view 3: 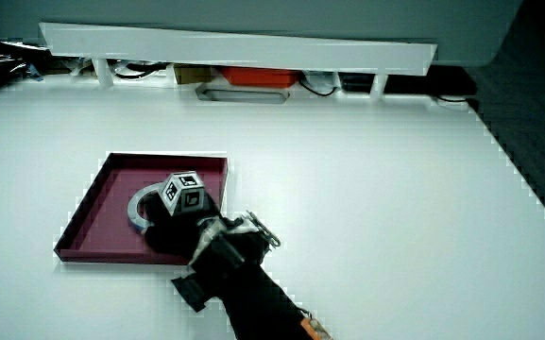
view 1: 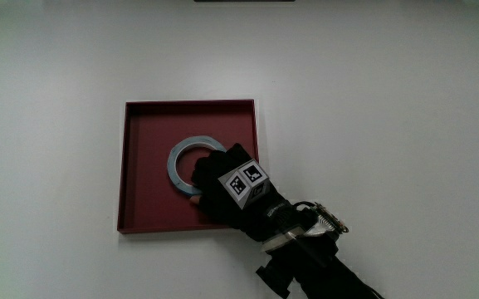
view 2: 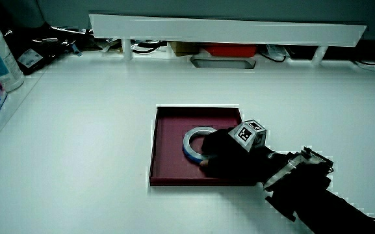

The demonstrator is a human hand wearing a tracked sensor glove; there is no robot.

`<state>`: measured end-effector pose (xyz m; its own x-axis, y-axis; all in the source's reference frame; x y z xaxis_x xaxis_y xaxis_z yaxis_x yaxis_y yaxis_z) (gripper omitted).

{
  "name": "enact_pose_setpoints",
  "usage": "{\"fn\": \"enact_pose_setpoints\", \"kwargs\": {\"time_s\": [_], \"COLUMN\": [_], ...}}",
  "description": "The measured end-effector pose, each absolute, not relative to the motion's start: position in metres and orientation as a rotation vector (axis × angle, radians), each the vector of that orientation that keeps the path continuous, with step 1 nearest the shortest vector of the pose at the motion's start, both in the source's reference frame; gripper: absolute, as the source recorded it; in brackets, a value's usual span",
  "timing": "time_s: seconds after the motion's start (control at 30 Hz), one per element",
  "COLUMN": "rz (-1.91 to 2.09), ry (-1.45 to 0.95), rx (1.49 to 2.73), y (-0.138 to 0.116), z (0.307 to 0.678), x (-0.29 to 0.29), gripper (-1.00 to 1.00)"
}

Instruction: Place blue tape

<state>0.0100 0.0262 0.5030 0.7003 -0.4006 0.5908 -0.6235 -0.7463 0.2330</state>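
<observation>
Blue ring-shaped tape roll (view 1: 183, 160) is gripped by the gloved hand (view 1: 232, 193), low inside the dark red square tray (view 1: 139, 124). Fingers are best released gently, then lifted straight clear.

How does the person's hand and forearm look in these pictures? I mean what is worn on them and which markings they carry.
The hand wears a black glove. On its back sits a small white cube with black square patterns on its faces, also seen in a side view. At the wrist there is a pale band with a metallic, ribbed fitting. The forearm is covered in black.
</observation>
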Motion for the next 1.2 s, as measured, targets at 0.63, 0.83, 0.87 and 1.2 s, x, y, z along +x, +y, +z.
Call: {"fn": "enact_pose_setpoints", "kwargs": {"time_s": [0.63, 0.83, 0.87, 1.2], "rz": [0.93, 0.909, 0.896, 0.88], "ry": [-0.701, -0.712, -0.71, -0.732], "rx": [2.27, 2.256, 2.266, 2.326], "y": [0.022, 0.026, 0.027, 0.042], "z": [0.444, 0.405, 0.403, 0.352], "x": [0.06, 0.086, 0.091, 0.131], "gripper": [-1.0, -1.0, -1.0, -1.0]}}
